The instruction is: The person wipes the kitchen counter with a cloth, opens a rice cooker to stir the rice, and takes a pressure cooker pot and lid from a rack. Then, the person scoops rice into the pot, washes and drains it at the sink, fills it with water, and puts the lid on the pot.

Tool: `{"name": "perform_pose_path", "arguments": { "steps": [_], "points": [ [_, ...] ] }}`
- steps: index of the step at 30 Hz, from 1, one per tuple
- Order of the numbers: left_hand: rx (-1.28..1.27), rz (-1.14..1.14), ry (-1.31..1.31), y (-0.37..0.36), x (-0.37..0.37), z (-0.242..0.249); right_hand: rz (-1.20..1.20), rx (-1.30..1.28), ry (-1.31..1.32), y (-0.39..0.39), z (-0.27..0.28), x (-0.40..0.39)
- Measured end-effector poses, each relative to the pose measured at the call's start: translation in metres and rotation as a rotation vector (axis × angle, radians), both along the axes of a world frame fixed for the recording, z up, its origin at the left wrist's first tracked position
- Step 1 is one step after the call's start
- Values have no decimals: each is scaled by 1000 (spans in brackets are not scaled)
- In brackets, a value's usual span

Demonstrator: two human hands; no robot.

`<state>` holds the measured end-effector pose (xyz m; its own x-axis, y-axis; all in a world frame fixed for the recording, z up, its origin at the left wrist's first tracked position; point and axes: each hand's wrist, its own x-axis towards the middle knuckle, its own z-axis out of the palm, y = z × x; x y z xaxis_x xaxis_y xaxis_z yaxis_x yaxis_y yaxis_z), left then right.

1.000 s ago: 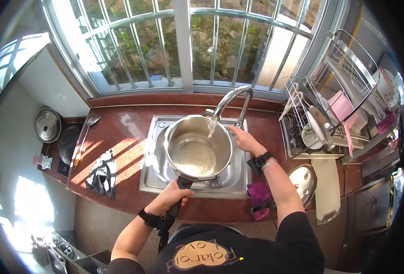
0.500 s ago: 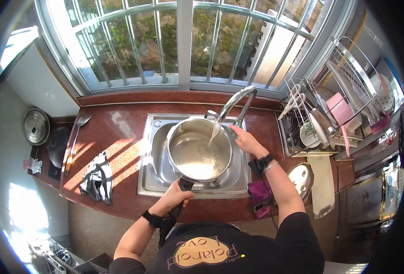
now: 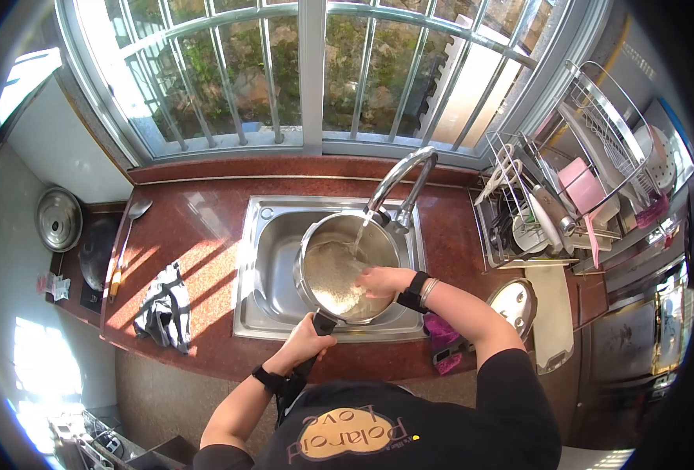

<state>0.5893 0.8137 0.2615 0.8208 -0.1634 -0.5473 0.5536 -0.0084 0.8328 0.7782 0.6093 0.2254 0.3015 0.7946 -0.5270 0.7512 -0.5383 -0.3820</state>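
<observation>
A metal pot (image 3: 312, 235) with a long black handle sits tilted in the steel sink, holding cloudy water and pale grains that look like rice (image 3: 339, 291). My left hand (image 3: 308, 338) is wrapped round the pot's handle at the front of the sink. Inside the pot, over the grains, is my right hand (image 3: 382, 281); its fingers reach left and down, apart from any object, with the tips partly lost in the water. The faucet (image 3: 400, 176) arches over the pot, and a stream of water (image 3: 358, 237) runs from it into the pot.
The sink (image 3: 272, 262) surrounds the pot. On the left counter lie a striped cloth (image 3: 165, 309) and a spatula (image 3: 125, 243). To the right stand a dish rack (image 3: 511, 211), a round metal lid (image 3: 513, 305), a pale board (image 3: 550, 321) and a purple cloth (image 3: 442, 333).
My right hand has left the faucet area and come down into the pot. The pot has shifted slightly right. My left hand keeps its hold on the handle, and water still runs.
</observation>
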Motion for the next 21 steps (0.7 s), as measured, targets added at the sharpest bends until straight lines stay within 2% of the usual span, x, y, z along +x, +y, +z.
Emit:
{"name": "perform_pose_path", "arguments": {
  "steps": [3, 5, 7, 8, 9, 10, 12, 13, 16, 18, 20, 21],
  "points": [
    [110, -34, -30, 5, 0, -1, 25, -113, -1, 5, -30, 15],
    [185, -65, -43, 6, 1, -1, 86, -55, -2, 10, -67, 27],
    [204, -76, -43, 7, 5, -4, 119, -106, -139, 22, -91, 28],
    [204, -77, -49, 7, 7, -6, 329, -72, -134, 30, -104, 26],
    [145, -82, -48, 8, 8, -8, 335, -70, -49, 41, -120, 19],
    [86, -85, -45, 8, 9, -10, 706, 51, -229, 47, -158, 17],
    [50, -86, -35, 9, 10, -12, 1074, 179, -414, 65, -157, 12],
    [10, -87, -22, 9, 10, -12, 655, 214, -101, 77, -99, 1],
    [29, -60, -6, 9, 9, -9, 204, 354, -88, 76, -79, 21],
    [0, -68, -5, 11, 10, -12, 11, 291, -154, 65, -74, 25],
    [-27, -75, -4, 12, 9, -13, 12, -383, 136, 67, -74, 28],
    [-39, -82, 2, 12, 8, -12, 10, -383, 134, 68, -55, 16]
  ]
}}
